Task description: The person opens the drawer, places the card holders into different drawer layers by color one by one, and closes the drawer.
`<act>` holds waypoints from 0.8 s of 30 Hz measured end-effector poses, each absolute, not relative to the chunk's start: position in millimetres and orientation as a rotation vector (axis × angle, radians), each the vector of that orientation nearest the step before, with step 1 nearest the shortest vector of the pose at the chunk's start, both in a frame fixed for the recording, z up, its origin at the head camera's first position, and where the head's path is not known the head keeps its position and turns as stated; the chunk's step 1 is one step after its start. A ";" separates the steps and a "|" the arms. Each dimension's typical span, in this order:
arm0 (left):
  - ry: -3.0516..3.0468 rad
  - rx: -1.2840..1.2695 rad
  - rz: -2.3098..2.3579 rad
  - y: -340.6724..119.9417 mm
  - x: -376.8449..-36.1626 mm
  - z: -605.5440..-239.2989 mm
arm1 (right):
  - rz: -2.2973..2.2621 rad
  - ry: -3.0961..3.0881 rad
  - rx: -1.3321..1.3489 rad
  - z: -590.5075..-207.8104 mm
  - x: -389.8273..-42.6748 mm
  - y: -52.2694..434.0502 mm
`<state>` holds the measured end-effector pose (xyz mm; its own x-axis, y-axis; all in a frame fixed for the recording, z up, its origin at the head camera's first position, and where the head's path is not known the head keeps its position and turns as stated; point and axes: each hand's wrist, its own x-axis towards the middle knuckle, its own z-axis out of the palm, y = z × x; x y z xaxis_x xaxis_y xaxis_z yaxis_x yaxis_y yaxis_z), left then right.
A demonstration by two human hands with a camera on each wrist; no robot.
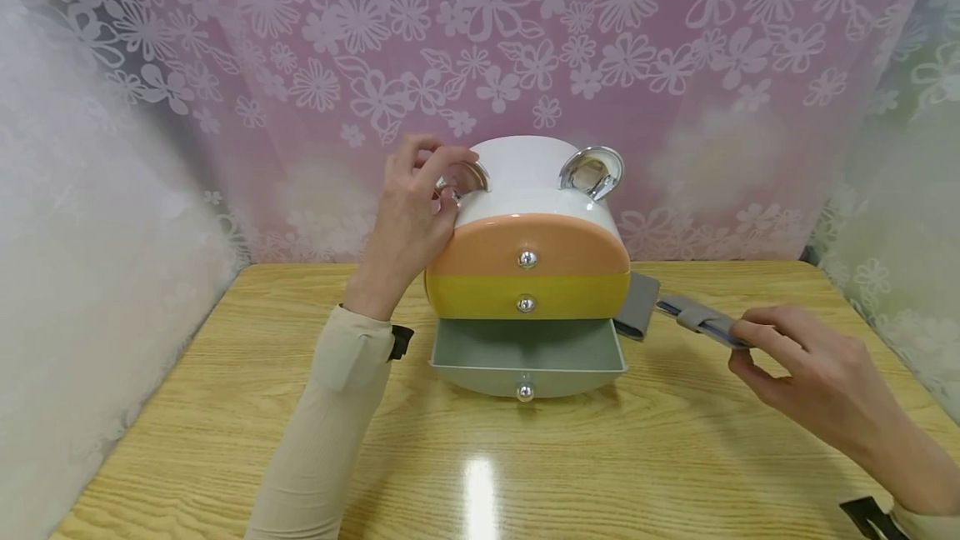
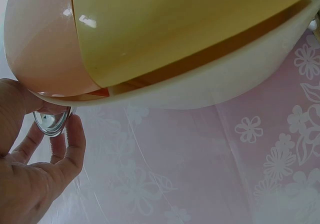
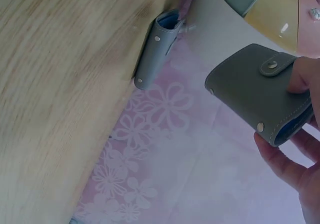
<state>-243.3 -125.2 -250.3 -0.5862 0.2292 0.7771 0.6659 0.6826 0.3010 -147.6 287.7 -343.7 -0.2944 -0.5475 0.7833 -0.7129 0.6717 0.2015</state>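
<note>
My right hand [image 1: 810, 373] pinched a slim grey snap-fastened wallet [image 1: 701, 322], long axis aimed left at the open grey bottom drawer [image 1: 527, 357]; my left hand [image 1: 412, 219] gripped the cabinet's chrome ear [image 1: 463, 179].

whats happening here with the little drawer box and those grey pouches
A person steadies a small drawer cabinet on the wooden table, the left hand gripping its left chrome handle. The bottom grey drawer is pulled open and looks empty. The right hand holds a grey snap-button pouch just right of the cabinet, above the table. A second grey pouch stands against the cabinet's right side.
</note>
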 end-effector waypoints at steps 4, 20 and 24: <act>-2.161 -0.679 -0.765 -125.1 -242.9 -250.3 | 0.260 -1.946 1.026 -341.9 -145.4 284.8; -2.149 -0.686 -0.754 -125.5 -244.3 -251.1 | 0.380 -1.868 1.153 -334.0 -137.5 264.6; -2.150 -0.688 -0.752 -125.6 -244.1 -251.0 | 0.421 -1.831 1.174 -332.2 -136.1 256.8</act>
<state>-244.1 -125.6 -251.0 -0.5793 0.2320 0.7814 0.6685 0.6837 0.2926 -136.1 256.8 -332.2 -0.1516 -0.5496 0.8216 -0.8531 0.4926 0.1721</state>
